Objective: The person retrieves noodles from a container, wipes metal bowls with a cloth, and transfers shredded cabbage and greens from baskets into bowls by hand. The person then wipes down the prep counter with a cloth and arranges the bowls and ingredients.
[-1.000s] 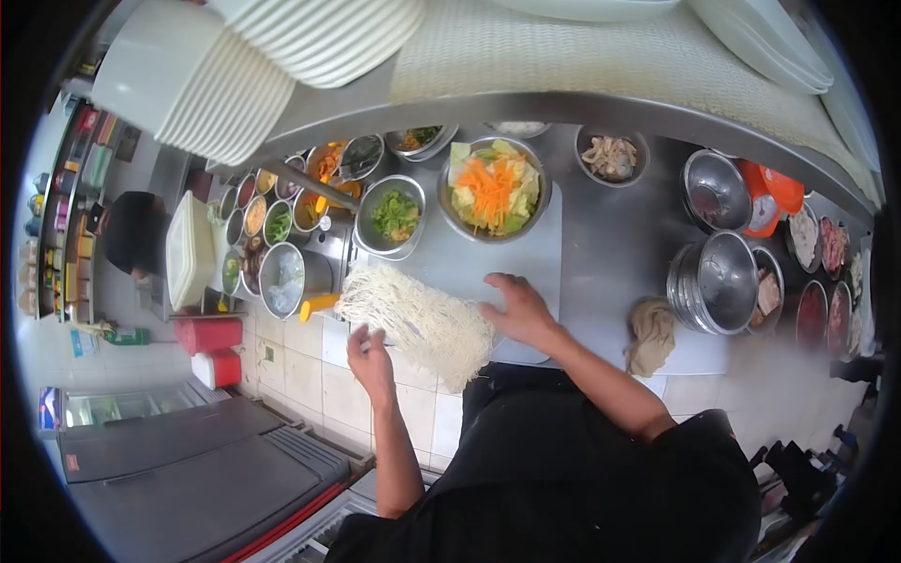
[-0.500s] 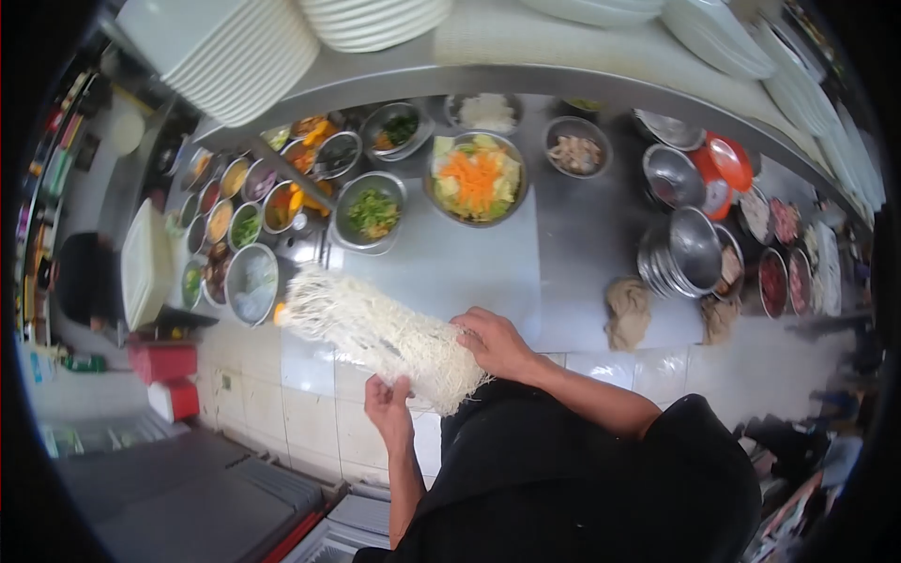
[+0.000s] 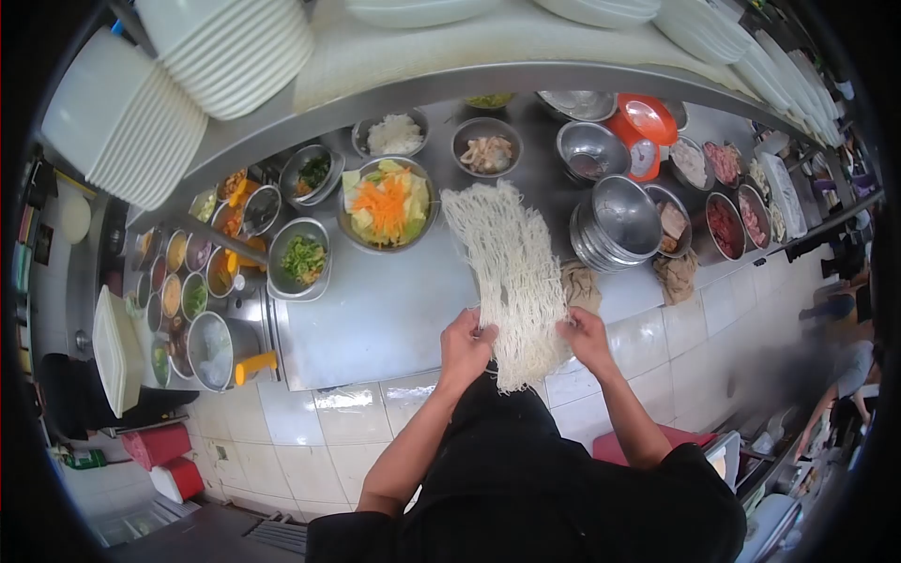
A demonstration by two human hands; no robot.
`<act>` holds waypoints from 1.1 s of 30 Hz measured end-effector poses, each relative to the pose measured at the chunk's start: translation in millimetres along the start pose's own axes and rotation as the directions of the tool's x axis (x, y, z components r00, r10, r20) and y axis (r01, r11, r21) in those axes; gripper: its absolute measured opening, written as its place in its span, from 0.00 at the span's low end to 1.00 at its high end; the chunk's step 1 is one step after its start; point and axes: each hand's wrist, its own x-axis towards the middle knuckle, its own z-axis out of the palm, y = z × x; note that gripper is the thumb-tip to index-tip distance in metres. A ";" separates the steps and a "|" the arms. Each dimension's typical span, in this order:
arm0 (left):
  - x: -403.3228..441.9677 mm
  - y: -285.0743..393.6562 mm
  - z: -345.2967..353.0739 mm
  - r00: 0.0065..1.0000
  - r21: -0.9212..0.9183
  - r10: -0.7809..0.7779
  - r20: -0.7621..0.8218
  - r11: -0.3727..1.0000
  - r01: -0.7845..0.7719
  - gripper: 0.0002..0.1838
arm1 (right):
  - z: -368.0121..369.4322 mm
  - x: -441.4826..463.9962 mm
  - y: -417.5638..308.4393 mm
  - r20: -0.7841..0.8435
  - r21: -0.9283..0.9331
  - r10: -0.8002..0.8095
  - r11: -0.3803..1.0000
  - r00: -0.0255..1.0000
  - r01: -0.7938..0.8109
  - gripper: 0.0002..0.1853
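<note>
A long bundle of dried white rice noodles [image 3: 511, 272] stretches away from me, over the front edge of the metal counter. My left hand [image 3: 466, 349] grips its left side near the lower end, fingers closed. On the opposite side my right hand [image 3: 584, 338] pinches the bundle's right edge. Just beyond the noodles' left side is a metal bowl of cabbage topped with shredded carrot [image 3: 389, 206]. Past their far end sits a bowl of pale seafood or meat pieces [image 3: 488, 150], its exact kind unclear. The far tip of a brown cloth [image 3: 582, 286] shows beside the bundle.
Stacked metal bowls [image 3: 624, 220] stand to the right. A white cutting board [image 3: 375, 319] covers the counter on the left, near a bowl of chopped greens [image 3: 302, 261] and a pot with a yellow handle [image 3: 223, 352]. A shelf [image 3: 404, 80] with white plates hangs above. People are at far right.
The noodle bundle has swung from lying leftward to pointing away from me, and both hands have moved to its two sides. My view has turned and shifted to the right.
</note>
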 end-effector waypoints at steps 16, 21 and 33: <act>63.0 -15.7 18.1 0.954 0.103 -0.300 0.014 0.949 0.297 0.13 | -61.0 7.9 45.5 -0.214 -0.637 -0.420 0.745 0.882 0.200 0.20; 77.1 -25.2 28.9 0.988 0.251 -0.153 -0.018 0.956 0.153 0.16 | -99.7 -34.9 81.8 -0.546 -0.324 -0.143 0.945 0.825 -0.051 0.15; -63.8 12.3 -67.0 0.969 0.355 -0.048 -0.243 0.925 0.135 0.21 | 118.3 25.9 -90.0 0.128 -0.456 -0.560 0.700 0.819 0.550 0.23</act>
